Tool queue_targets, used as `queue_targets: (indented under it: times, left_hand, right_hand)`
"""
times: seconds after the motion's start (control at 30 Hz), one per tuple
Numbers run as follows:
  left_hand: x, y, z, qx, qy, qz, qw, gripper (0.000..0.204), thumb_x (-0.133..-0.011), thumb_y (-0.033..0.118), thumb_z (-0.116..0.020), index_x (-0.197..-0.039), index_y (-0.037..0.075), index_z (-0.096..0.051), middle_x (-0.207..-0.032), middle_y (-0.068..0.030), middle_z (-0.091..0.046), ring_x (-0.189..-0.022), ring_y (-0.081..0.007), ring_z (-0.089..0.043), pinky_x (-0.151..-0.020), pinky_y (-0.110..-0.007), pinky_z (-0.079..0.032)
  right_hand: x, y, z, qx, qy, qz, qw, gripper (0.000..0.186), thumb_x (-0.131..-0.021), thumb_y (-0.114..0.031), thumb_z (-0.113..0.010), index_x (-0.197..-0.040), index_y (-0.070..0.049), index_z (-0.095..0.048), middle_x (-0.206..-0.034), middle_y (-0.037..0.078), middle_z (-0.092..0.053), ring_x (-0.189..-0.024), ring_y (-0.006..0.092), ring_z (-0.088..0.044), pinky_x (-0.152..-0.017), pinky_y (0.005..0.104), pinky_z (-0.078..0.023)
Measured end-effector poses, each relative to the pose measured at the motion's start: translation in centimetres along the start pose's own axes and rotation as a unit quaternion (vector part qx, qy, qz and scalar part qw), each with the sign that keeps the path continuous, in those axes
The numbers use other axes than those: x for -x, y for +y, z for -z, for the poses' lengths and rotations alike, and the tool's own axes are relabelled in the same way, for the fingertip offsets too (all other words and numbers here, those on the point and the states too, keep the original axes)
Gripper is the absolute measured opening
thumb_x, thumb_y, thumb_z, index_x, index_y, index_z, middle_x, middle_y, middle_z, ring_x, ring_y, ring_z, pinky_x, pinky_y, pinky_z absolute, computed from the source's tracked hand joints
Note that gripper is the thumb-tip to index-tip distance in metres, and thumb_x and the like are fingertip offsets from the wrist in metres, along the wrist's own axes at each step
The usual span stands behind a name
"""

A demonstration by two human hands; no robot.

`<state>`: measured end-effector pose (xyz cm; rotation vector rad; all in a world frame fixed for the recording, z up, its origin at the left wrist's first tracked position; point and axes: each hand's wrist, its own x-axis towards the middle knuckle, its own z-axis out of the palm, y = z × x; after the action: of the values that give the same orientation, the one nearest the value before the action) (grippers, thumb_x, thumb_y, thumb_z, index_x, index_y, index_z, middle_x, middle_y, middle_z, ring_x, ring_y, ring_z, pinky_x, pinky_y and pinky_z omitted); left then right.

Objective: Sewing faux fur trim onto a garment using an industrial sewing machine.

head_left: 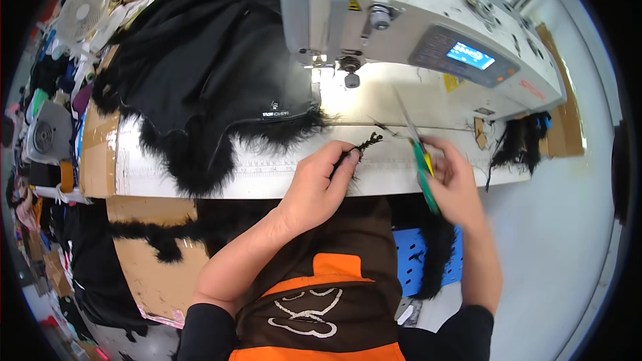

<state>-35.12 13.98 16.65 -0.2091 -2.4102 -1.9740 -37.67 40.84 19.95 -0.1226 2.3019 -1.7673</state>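
Note:
Between the thumb and fingers of my left hand [319, 184] is pinched the end of a black fluffy trim strip [367, 143], its thin tip sticking out to the right. My right hand [451, 177] is closed around green-handled scissors [421, 157], whose blades point up and away over the machine bed. A few dark threads lie close to the blades. To the left, a black garment [214, 73] edged with black fluffy trim [200, 160] spreads over the table, one edge close to the needle area of the sewing machine [414, 33].
The white table edge [261, 187] carries a printed ruler. More black fluffy trim [521, 144] lies at the right end, and another piece [435, 257] hangs over a blue perforated panel [408, 247]. Cardboard [157, 261] stands below left. A fan [83, 10] and piled fabrics are farther left.

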Motion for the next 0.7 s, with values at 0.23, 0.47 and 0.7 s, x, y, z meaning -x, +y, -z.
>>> queue_targets:
  times: [0.23, 0.47, 0.7]
  left_hand:
    - [0.0, -0.2, -0.1, -0.002, 0.004, -0.011, 1.000, 0.016, -0.112, 0.012, -0.060, -0.115, -0.002, -0.067, -0.083, -0.0073, -0.068, -0.075, -0.0110, -0.059, -0.069, -0.029, -0.051]
    - [0.1, 0.1, 0.1, -0.013, 0.002, -0.003, 1.000, 0.013, -0.106, 0.008, -0.064, -0.113, -0.002, -0.066, -0.092, -0.0205, -0.069, -0.078, -0.0372, -0.068, -0.071, -0.041, -0.054]
    - [0.3, 0.3, -0.2, -0.011, -0.013, -0.049, 0.999, 0.013, -0.105, 0.008, -0.066, -0.114, -0.001, -0.070, -0.096, -0.0186, -0.072, -0.081, -0.0320, -0.069, -0.075, -0.036, -0.056]
  right_hand:
    - [6.8, -2.9, -2.0, -0.049, -0.165, -0.120, 0.978, 0.045, -0.102, -0.016, -0.071, -0.139, 0.003, -0.054, -0.073, 0.000, -0.055, -0.054, 0.0071, -0.051, -0.050, 0.0241, -0.041]
    - [5.3, -2.9, -3.4, -0.043, -0.147, -0.153, 0.976, 0.037, -0.104, -0.010, -0.069, -0.137, 0.002, -0.059, -0.072, -0.002, -0.057, -0.052, 0.0055, -0.050, -0.048, 0.0236, -0.041]
    - [5.1, -2.0, -1.2, 0.044, -0.056, -0.143, 0.987, 0.039, -0.100, -0.006, -0.074, -0.138, 0.000, -0.065, -0.072, -0.001, -0.063, -0.046, 0.0081, -0.056, -0.043, 0.0250, -0.043]
